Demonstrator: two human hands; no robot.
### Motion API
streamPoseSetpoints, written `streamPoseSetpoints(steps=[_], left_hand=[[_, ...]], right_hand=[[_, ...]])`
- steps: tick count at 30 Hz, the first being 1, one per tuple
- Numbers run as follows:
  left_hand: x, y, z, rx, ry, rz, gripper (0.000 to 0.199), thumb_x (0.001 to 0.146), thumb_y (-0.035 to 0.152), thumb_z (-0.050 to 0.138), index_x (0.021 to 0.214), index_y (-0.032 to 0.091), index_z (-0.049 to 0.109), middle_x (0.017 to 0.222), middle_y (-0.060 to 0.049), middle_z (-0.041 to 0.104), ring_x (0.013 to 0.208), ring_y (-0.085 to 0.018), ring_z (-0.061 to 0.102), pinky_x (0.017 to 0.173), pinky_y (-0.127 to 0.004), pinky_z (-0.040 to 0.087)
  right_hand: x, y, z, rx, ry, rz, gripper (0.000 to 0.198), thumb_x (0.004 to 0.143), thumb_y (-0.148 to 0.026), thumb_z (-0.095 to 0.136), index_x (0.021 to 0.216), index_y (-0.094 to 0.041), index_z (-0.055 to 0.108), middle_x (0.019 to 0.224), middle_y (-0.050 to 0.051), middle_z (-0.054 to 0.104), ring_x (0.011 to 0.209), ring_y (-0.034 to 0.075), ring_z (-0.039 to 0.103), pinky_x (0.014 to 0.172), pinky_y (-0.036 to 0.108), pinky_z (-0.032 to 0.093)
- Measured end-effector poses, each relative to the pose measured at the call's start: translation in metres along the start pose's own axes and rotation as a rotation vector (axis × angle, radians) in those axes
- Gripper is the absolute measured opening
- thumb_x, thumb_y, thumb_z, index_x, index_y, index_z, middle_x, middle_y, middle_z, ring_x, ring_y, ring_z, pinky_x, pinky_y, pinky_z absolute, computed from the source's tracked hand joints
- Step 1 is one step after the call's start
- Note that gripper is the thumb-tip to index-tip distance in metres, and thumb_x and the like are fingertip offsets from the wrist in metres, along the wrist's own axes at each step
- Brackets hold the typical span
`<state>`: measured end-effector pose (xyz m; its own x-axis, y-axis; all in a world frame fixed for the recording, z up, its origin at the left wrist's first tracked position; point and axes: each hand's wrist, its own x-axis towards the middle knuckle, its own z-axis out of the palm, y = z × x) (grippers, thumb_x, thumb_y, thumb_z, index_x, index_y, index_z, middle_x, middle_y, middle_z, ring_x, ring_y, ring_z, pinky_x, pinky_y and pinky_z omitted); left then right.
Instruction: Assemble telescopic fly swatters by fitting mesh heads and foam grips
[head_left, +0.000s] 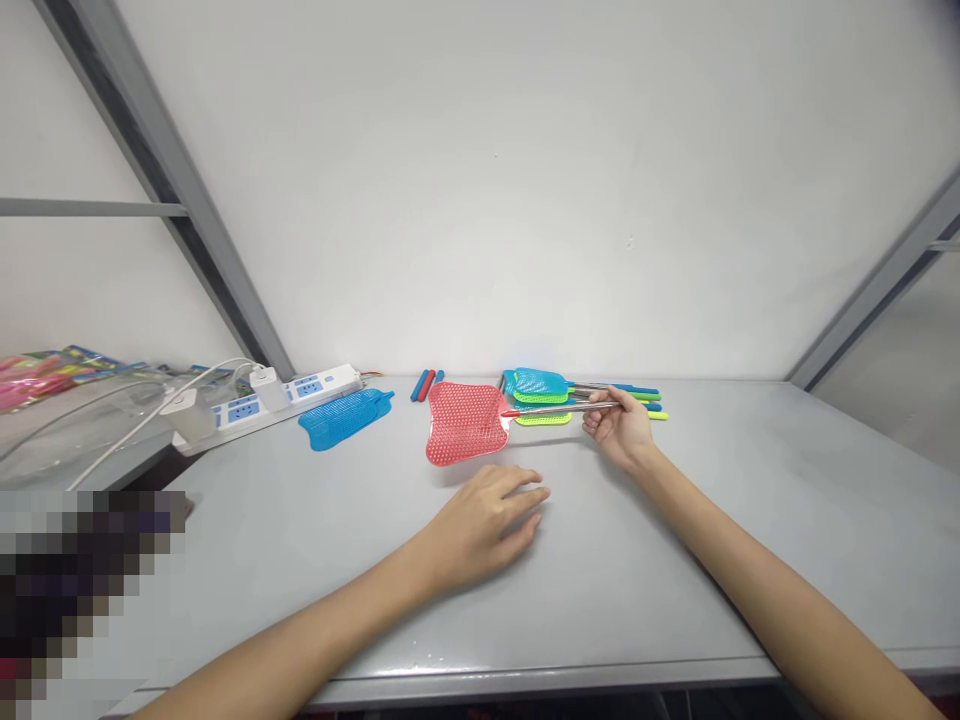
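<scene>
A red fly swatter (469,425) with a metal rod is held above the table by my right hand (621,428), whose fingers pinch the rod near its right end. My left hand (499,520) hovers palm down just below the red swatter head, fingers apart and holding nothing. Behind my right hand lies a stack of blue and green fly swatters (541,385), their handles pointing right. Left of the red head rest loose blue swatter heads (345,418). Several short red and blue handle grips (427,386) lie at the back, partly behind the red head.
The grey table (750,520) runs back to a white wall. At the back left sits a white power strip (300,392) with plugged-in chargers (191,415) and cables. Plastic-wrapped packages (52,380) lie further left. Metal frame posts (862,285) stand on both sides.
</scene>
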<state>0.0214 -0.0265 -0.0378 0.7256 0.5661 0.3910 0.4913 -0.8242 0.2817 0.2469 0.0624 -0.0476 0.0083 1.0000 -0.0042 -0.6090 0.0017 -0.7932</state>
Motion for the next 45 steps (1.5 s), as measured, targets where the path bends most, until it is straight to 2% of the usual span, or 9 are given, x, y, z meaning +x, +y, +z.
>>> streamPoseSetpoints(steps=[5,10,17,22,25,30,35,41,45], left_hand=[[0.001,-0.004,0.003,-0.276,-0.028,-0.152,0.030,0.087,0.025,0.029,0.099,0.018,0.056,0.099,-0.006,0.057,0.092,-0.016,0.050,0.084,-0.030,0.037],[-0.003,-0.017,0.008,-0.552,0.090,-0.395,0.032,0.086,0.034,0.030,0.099,0.021,0.057,0.100,-0.004,0.058,0.094,-0.017,0.050,0.087,-0.030,0.036],[-0.011,-0.024,0.009,-0.921,0.238,-0.268,0.037,0.071,0.036,0.057,0.104,0.021,0.059,0.114,-0.007,0.055,0.107,-0.025,0.043,0.095,-0.031,0.027],[-0.002,-0.005,0.007,-1.213,0.217,-0.420,0.044,0.083,0.045,0.031,0.113,0.020,0.053,0.116,-0.006,0.053,0.105,-0.025,0.044,0.091,-0.034,0.030],[0.001,0.006,0.007,-1.421,0.172,-0.424,0.050,0.085,0.045,0.019,0.115,0.019,0.050,0.112,-0.007,0.054,0.097,-0.023,0.048,0.084,-0.032,0.035],[-0.001,0.021,0.014,-1.490,0.088,-0.518,0.026,0.082,0.031,0.042,0.092,0.015,0.059,0.085,-0.006,0.060,0.080,-0.018,0.052,0.078,-0.030,0.037],[-0.001,0.029,0.022,-1.618,-0.012,-0.645,0.017,0.076,0.020,0.052,0.091,0.014,0.059,0.092,-0.006,0.061,0.086,-0.019,0.053,0.080,-0.031,0.037],[0.001,0.028,0.022,-1.702,0.137,-0.704,0.023,0.079,0.023,0.051,0.099,0.014,0.056,0.102,-0.008,0.060,0.095,-0.022,0.053,0.084,-0.033,0.037],[0.003,0.023,0.023,-1.907,0.215,-0.740,0.029,0.080,0.019,0.048,0.107,0.011,0.053,0.112,-0.011,0.055,0.106,-0.022,0.048,0.091,-0.033,0.033]], right_hand=[[0.001,-0.004,-0.002,0.051,-0.003,0.008,0.026,0.075,-0.031,0.040,0.058,-0.017,0.054,0.037,-0.001,0.039,0.039,0.010,0.038,0.042,0.022,0.033],[0.002,-0.004,-0.004,0.082,-0.028,0.005,0.028,0.077,-0.028,0.037,0.057,-0.016,0.052,0.035,-0.002,0.038,0.036,0.009,0.036,0.040,0.020,0.031],[0.007,-0.011,-0.010,0.070,-0.055,0.020,0.029,0.079,-0.025,0.034,0.059,-0.015,0.052,0.031,-0.004,0.035,0.030,0.009,0.032,0.035,0.021,0.029],[0.015,-0.021,-0.023,0.074,0.003,-0.005,0.031,0.081,-0.025,0.031,0.057,-0.016,0.049,0.031,-0.005,0.032,0.028,0.008,0.030,0.033,0.019,0.027],[0.019,-0.025,-0.030,0.069,0.032,-0.020,0.029,0.081,-0.024,0.033,0.057,-0.016,0.048,0.031,-0.006,0.031,0.028,0.007,0.028,0.032,0.018,0.027],[0.019,-0.025,-0.030,0.054,0.023,-0.015,0.025,0.080,-0.027,0.039,0.060,-0.016,0.049,0.032,-0.007,0.030,0.029,0.007,0.027,0.032,0.019,0.027],[0.014,-0.028,-0.018,0.096,-0.008,0.029,0.020,0.079,-0.028,0.045,0.063,-0.016,0.050,0.037,-0.006,0.035,0.033,0.007,0.034,0.033,0.019,0.030],[0.005,-0.047,-0.008,0.244,0.012,0.079,0.013,0.081,-0.019,0.042,0.070,-0.018,0.050,0.045,-0.006,0.041,0.038,0.005,0.039,0.039,0.017,0.035],[0.008,-0.050,-0.019,0.304,0.150,0.163,0.022,0.085,-0.012,0.033,0.069,-0.015,0.048,0.040,-0.008,0.034,0.033,0.004,0.032,0.035,0.015,0.032]])
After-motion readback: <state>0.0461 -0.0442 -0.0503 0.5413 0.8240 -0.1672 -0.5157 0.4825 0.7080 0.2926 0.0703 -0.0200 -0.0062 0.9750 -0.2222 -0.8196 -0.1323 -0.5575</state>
